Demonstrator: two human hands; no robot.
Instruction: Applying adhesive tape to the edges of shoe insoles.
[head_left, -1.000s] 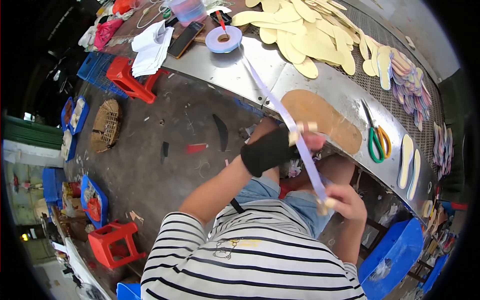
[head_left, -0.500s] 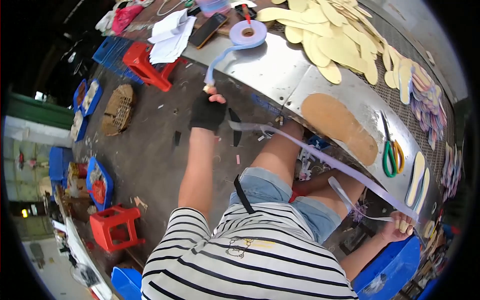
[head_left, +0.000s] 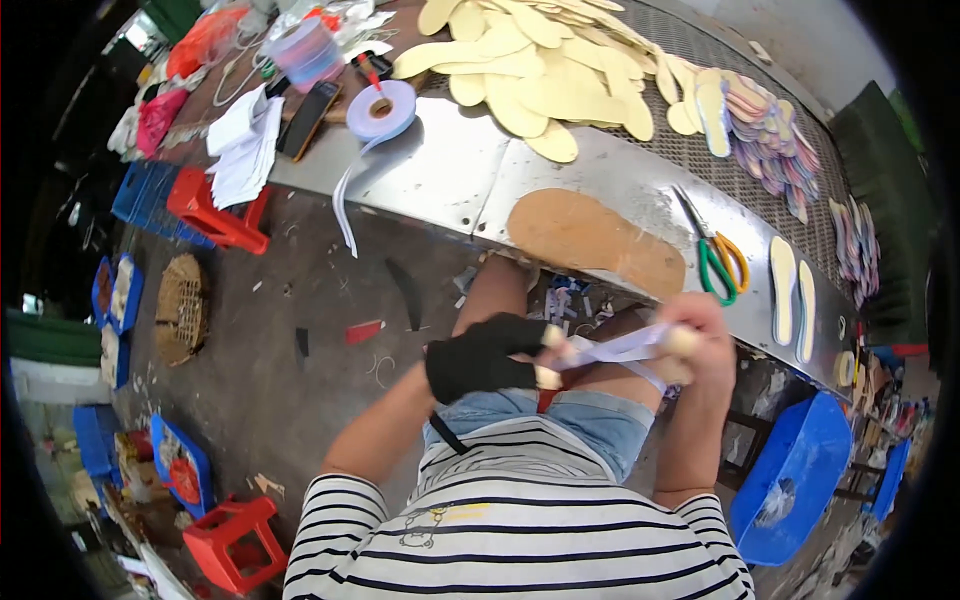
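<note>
My left hand [head_left: 488, 362], in a black fingerless glove, is above my lap with its fingers closed on a pale lilac tape strip [head_left: 622, 350]. Just to its right, my right hand [head_left: 704, 350] is closed on the same strip and somewhat blurred by motion. Pale covers sit on fingertips of both hands. Between the hands the strip is bunched in loops, one hanging below. On the metal bench lies the lilac tape roll [head_left: 397, 118], its free tail [head_left: 345, 212] drooping over the front edge, apart from both hands.
A brown insole-shaped board [head_left: 590, 235] and scissors [head_left: 716, 262] with green and orange handles lie on the bench. Behind them are cream insoles [head_left: 545, 85] in a heap. A blue tub [head_left: 795, 490] stands at right, a red stool [head_left: 235, 545] at lower left.
Both hands have come together over my lap, the left from the roll's tail, the right from the far right. The stretched strip is now gathered between them; the tail hangs loose. The view has shifted.
</note>
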